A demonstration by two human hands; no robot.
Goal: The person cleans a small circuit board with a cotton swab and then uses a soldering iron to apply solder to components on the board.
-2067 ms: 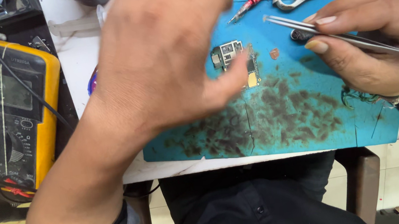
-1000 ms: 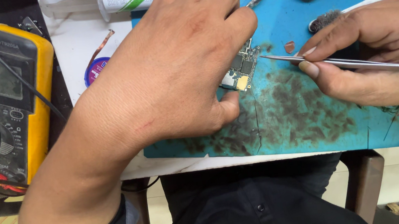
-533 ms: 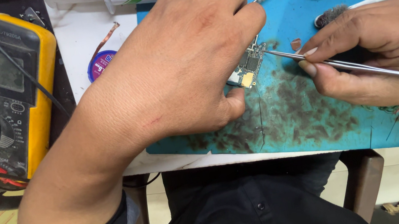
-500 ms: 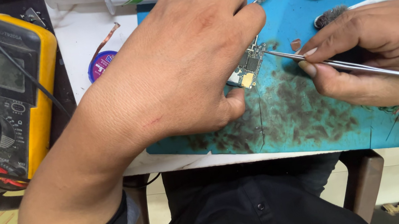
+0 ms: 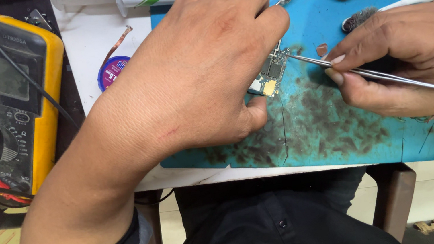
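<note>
One small circuit board (image 5: 270, 73) is lying on one blue mat (image 5: 347, 136). The left hand (image 5: 202, 66) is pinning its left edge, grip clenched; the right hand (image 5: 411, 62) is grasping one pair of tweezers (image 5: 375, 75), tips touching the board's far right corner.

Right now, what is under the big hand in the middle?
Under the left hand a small circuit board pokes out, lying on the stained blue mat. The hand covers the rest of the board.

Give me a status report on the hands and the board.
Left hand pins the circuit board to the blue mat. Right hand grips tweezers, tips at the board's edge. Nothing blocking.
</note>
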